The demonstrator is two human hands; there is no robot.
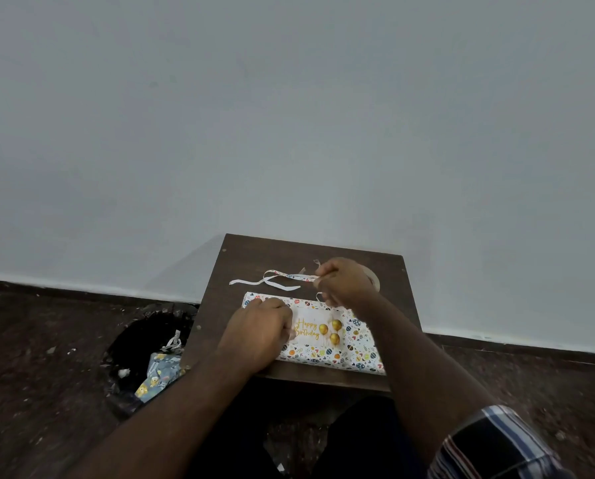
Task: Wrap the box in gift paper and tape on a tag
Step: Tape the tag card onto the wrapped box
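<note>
- Sleeve (pixel 503 440), plaid, on the right forearm; nearest the camera, at the lower right.
- Left hand (pixel 259 335): lies knuckles-up on the left part of the wrapped box, fingers bent down onto the left edge of the tag; presumably to pin the tag in place until tape goes on. It appears to press, not grip.
- Tag (pixel 315 329): white card lying flat on top of the box, near its middle. Gold script reads "Happy Birthday", with three gold balloons printed to the right of the words.
- Box (pixel 353 347): already covered in white gift paper with small coloured prints; rests flat on the near half of the counter. No writing readable on the paper.
- Right hand (pixel 344 281): raised just beyond the far edge of the box, fingers curled and pinching a short clear strip, likely tape meant for the tag; the strip is too small to confirm.
- Tape roll (pixel 375 281): mostly hidden behind the right hand.
- Paper offcut strips (pixel 271 281): loose on the far part of the counter.
- Counter (pixel 240 261): dark wood, against a pale wall.
- Bin (pixel 140 354): on the floor to the left, black liner, holding crumpled paper scraps.
</note>
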